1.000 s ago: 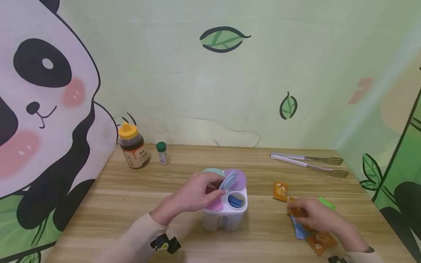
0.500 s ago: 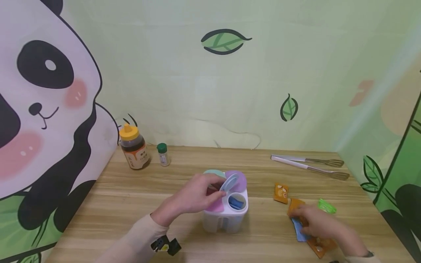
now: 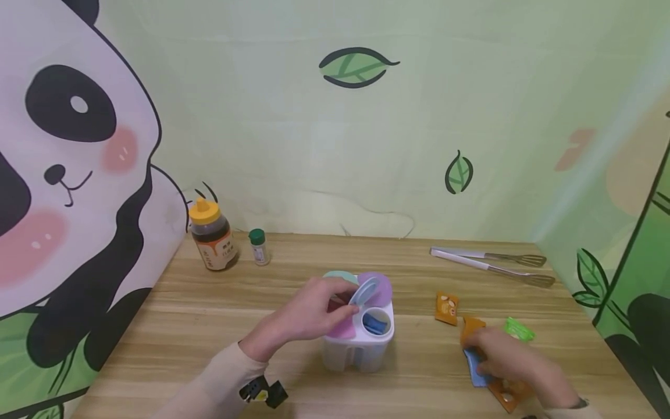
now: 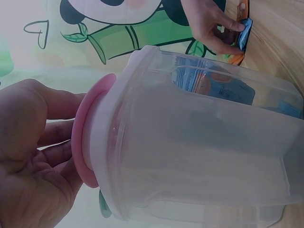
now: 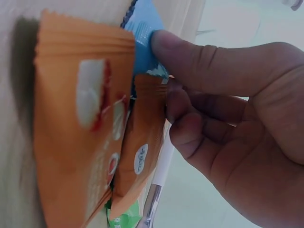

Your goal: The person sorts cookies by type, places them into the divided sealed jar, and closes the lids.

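Note:
With my left hand (image 3: pixel 319 307) I hold up the light blue flip lid (image 3: pixel 364 291) of a translucent container (image 3: pixel 350 354) with a white top. Its pink, teal and purple lids are down. Blue packets (image 3: pixel 375 324) show inside the uncovered round opening. My right hand (image 3: pixel 505 356) pinches a blue snack packet (image 5: pixel 145 45) between thumb and fingers, low at the tabletop on the right. Orange snack packets (image 5: pixel 71 137) lie right against it, one partly covered by my hand in the head view. A green packet (image 3: pixel 519 329) lies just behind this hand.
A lone orange packet (image 3: pixel 446 308) lies between the container and my right hand. Two whisks (image 3: pixel 476 259) with white handles lie at the back right. A yellow-capped syrup bottle (image 3: pixel 213 235) and a small green-capped jar (image 3: pixel 259 247) stand at the back left.
My right hand has shifted slightly nearer to me, from the upper orange packet to the blue packet, uncovering more of the orange and green ones. My left hand stays on the lid.

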`<action>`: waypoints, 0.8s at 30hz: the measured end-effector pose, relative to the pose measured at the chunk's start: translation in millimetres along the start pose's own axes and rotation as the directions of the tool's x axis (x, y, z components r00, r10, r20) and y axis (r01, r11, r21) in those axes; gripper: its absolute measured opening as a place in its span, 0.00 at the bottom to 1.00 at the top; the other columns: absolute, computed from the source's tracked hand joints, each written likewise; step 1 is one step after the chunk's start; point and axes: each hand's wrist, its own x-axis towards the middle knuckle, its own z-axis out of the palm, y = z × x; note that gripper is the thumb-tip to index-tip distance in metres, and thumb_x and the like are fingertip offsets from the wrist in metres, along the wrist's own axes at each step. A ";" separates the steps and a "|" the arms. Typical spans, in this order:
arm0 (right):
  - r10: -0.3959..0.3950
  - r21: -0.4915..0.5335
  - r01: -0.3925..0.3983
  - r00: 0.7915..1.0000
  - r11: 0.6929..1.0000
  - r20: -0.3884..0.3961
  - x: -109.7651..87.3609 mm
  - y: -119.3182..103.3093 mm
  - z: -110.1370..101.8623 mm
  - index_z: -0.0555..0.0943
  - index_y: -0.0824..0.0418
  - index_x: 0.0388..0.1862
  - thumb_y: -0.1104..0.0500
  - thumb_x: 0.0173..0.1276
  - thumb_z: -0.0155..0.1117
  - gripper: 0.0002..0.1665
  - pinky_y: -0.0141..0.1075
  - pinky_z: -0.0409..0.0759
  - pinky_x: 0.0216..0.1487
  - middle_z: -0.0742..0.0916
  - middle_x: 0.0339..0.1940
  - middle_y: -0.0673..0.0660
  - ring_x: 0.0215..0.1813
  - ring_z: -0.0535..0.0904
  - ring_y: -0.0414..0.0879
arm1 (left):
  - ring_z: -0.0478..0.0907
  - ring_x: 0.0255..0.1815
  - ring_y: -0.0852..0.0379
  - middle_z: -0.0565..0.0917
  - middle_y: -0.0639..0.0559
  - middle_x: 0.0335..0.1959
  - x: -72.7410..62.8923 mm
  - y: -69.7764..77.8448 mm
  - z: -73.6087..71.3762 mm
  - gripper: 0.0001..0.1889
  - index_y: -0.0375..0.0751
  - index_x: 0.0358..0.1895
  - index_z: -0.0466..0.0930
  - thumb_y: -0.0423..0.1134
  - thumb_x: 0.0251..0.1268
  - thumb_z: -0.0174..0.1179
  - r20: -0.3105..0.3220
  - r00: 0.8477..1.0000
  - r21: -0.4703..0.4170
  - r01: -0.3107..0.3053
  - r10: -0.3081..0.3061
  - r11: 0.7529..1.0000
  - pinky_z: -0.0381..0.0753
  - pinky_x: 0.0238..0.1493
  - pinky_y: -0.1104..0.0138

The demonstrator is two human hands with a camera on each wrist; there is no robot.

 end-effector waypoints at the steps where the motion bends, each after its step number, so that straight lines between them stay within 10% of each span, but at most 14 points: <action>1: 0.000 0.001 0.000 1.000 1.000 -0.003 0.0 -0.1 0.5 0.84 0.58 0.45 0.62 0.51 0.77 0.20 0.44 0.82 0.43 0.86 0.42 0.49 0.41 0.78 0.43 | 0.84 0.45 0.60 0.86 0.51 0.46 -0.1 -0.1 0.0 0.14 0.41 0.54 0.81 0.37 0.67 0.62 0.000 1.000 0.001 0.001 -0.001 1.000 0.82 0.47 0.75; 24: -0.101 0.021 0.104 0.988 0.994 -0.114 -2.9 -1.8 -1.4 0.76 0.48 0.25 0.63 0.44 0.79 0.19 0.27 0.70 0.27 0.77 0.24 0.40 0.27 0.68 0.33 | 0.83 0.45 0.61 0.86 0.52 0.46 -0.7 0.0 -1.0 0.14 0.41 0.54 0.81 0.37 0.67 0.62 -0.008 1.000 0.020 0.006 -0.006 1.000 0.82 0.47 0.74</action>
